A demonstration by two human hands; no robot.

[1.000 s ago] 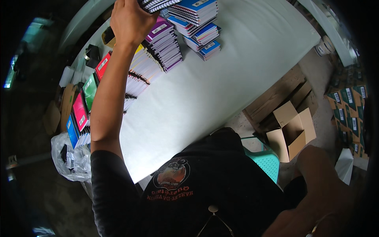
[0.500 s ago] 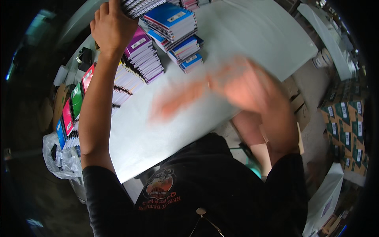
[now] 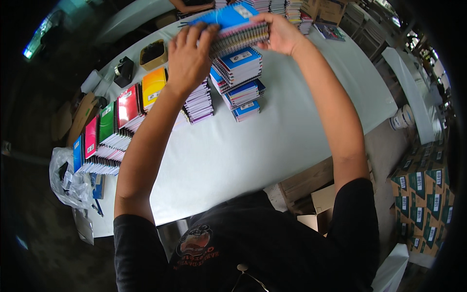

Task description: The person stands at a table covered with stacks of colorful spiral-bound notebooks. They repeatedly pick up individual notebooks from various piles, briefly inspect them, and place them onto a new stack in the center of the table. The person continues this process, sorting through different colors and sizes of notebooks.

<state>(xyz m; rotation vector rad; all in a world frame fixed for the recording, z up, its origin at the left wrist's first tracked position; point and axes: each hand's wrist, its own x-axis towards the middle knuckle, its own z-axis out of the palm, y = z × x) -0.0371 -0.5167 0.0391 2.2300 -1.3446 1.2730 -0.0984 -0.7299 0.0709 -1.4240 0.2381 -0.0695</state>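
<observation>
My left hand (image 3: 189,58) and my right hand (image 3: 281,35) grip a thick bundle of blue spiral notebooks (image 3: 228,18) from its two sides. The bundle's row of wire spirals faces me, above a stepped stack of blue notebooks (image 3: 238,65); whether it touches that stack is hard to make out. Left fingers bend over the near left corner, slightly blurred. On the right corner, the fingers lie on top with the thumb beneath. Purple-edged notebooks (image 3: 199,103) stand beside my left wrist, partly hidden by the forearm.
Leftward along the white table (image 3: 233,160) run stacks of yellow (image 3: 154,86), red (image 3: 129,106), green (image 3: 108,121), pink (image 3: 91,136) and blue notebooks (image 3: 78,153). A yellow tub (image 3: 153,54) sits behind. Patterned cartons (image 3: 423,194) and a white bucket (image 3: 402,118) are at right. Another person's arm (image 3: 192,6) shows at the far edge.
My right hand has swung up from low over the table to the notebook bundle. My left hand now appears further right, on the bundle's left side. The view has shifted, showing more of the far table.
</observation>
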